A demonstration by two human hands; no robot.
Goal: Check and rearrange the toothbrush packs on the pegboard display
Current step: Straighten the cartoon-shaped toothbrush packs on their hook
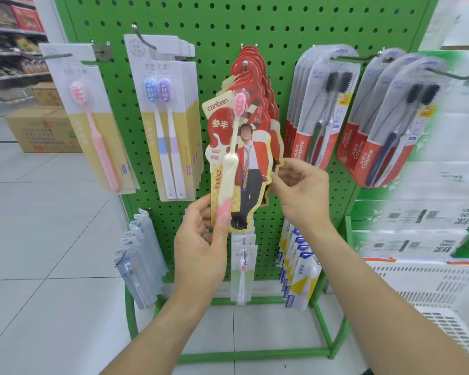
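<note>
- At the centre of the frame, on the green pegboard (282, 28), the left hand (201, 239) is gripping the bottom of the front canban toothbrush pack (236, 163), thumb pressing over the pink handle end and fingers curling behind the card.
- Just to the right, the right hand (301, 190) is pinching the right edge of that pack stack, fingertips closing on the card edges; how many cards it is holding I cannot tell.
- Above them, the red canban packs behind are hanging on a centre hook (245, 63), and the front pack is tilting left, away from the rest; whether its hang hole is sitting on the hook is hidden.
- Left of centre, the white twin-brush packs (168, 117) and a single pink-brush pack (92, 123) are hanging on their own hooks; at the right, Colgate packs (322, 112) are hanging in two rows.
- Risks, as I am judging them:
  - pulling the front pack downward or sideways could be tearing its hang hole, since the card looks thin;
  - drawing it forward could be dragging the packs behind off the hook tip;
  - the slanted pack, if released now, could be settling crooked or dropping onto the small packs (243, 263) hanging below.
</note>
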